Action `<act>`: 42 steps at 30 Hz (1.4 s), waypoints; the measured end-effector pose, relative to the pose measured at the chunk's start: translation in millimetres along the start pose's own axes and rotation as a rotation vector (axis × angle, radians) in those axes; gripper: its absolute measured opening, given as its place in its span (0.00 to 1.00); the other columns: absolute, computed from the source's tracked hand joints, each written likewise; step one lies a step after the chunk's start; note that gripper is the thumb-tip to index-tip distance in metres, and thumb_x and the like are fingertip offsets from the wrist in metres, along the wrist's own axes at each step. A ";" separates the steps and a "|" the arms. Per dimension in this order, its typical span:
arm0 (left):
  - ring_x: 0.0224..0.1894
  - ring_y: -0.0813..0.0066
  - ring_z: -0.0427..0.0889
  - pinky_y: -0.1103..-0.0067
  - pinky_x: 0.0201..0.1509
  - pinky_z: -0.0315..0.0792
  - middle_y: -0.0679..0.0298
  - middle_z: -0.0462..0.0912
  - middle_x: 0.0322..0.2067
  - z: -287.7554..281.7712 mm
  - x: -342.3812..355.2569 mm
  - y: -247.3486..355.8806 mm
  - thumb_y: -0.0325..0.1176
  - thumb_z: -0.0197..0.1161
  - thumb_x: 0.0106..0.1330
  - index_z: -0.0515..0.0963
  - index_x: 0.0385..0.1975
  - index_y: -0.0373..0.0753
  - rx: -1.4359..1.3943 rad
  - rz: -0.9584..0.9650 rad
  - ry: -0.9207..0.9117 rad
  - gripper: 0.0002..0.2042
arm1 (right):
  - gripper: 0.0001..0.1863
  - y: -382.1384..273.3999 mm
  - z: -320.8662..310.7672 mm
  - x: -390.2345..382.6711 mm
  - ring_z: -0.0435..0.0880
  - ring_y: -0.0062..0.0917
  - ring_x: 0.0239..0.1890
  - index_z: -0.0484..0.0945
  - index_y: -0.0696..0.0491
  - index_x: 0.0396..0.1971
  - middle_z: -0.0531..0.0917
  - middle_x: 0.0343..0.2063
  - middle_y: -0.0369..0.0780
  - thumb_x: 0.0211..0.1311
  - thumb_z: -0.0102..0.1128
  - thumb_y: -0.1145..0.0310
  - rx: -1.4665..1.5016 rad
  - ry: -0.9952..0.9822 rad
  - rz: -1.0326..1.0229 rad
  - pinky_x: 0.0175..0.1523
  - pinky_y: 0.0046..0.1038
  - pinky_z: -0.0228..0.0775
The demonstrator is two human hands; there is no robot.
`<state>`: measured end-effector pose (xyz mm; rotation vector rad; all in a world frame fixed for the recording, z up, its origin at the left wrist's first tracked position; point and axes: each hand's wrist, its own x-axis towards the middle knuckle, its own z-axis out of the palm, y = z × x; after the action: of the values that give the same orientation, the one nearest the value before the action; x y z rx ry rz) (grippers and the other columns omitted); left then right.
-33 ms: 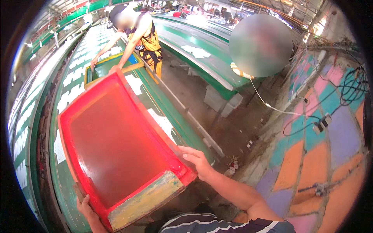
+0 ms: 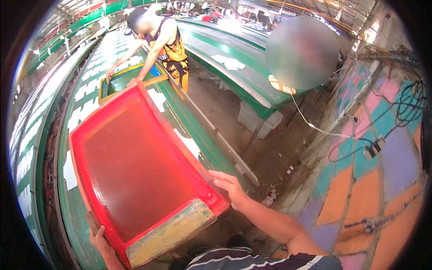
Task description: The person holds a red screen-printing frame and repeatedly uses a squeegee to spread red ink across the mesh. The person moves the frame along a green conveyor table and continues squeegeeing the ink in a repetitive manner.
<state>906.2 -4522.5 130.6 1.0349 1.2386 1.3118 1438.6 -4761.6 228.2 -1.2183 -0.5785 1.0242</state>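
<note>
A large screen-printing frame (image 2: 139,171) with red ink smeared around its dark mesh is tilted in front of me, above a long green table (image 2: 74,198). My left hand (image 2: 100,240) grips its near left side, with some fingers hidden beneath. On the right side, near the close corner, my right hand (image 2: 229,186) is closed around the edge, thumb on top. A worn yellowish-grey strip (image 2: 171,234) covers the frame's near end. White fabric pieces (image 2: 69,173) lie on the table, partly hidden under the frame.
Beyond my frame, a co-worker (image 2: 168,49) leans over a yellow-edged printing frame (image 2: 103,92). Another green table (image 2: 225,74) stands to the right, with a white plastic bin (image 2: 258,119) below it. Cables and a power strip (image 2: 374,148) hang by the painted wall (image 2: 364,193).
The view has shifted very slightly. Both my hands keep the same hold on the screen-printing frame.
</note>
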 end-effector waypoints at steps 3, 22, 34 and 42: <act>0.54 0.62 0.88 0.69 0.64 0.79 0.58 0.89 0.56 40.9 -26.7 2.5 0.17 0.67 0.63 0.81 0.68 0.31 -0.002 0.006 0.044 0.29 | 0.30 -9.4 -43.6 18.4 0.82 0.27 0.67 0.74 0.63 0.75 0.83 0.66 0.45 0.78 0.60 0.69 -0.031 -0.014 -0.001 0.74 0.33 0.71; 0.56 0.64 0.88 0.69 0.66 0.79 0.58 0.88 0.57 217.2 -346.7 -16.7 0.15 0.66 0.65 0.79 0.68 0.29 0.021 0.030 0.805 0.28 | 0.32 -42.7 -198.8 205.7 0.78 0.30 0.71 0.77 0.63 0.74 0.83 0.68 0.43 0.73 0.60 0.66 -0.059 -0.658 0.244 0.79 0.35 0.64; 0.57 0.64 0.88 0.69 0.67 0.78 0.58 0.88 0.57 339.5 -461.2 -41.0 0.16 0.69 0.66 0.79 0.69 0.30 0.013 -0.009 1.178 0.28 | 0.35 -26.0 -185.1 302.3 0.77 0.29 0.71 0.76 0.59 0.75 0.83 0.67 0.41 0.70 0.64 0.62 -0.221 -0.993 0.348 0.79 0.34 0.62; 0.58 0.62 0.87 0.69 0.69 0.77 0.58 0.88 0.59 403.9 -535.7 -51.7 0.16 0.70 0.63 0.78 0.70 0.29 -0.031 -0.002 1.360 0.31 | 0.36 -37.1 -180.3 307.2 0.81 0.31 0.69 0.74 0.59 0.76 0.83 0.68 0.45 0.71 0.66 0.63 -0.336 -1.143 0.387 0.78 0.36 0.68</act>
<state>1374.3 -5005.5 150.0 -0.0486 2.1273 2.0954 1740.7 -4579.7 165.4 -0.9472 -1.4702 2.0190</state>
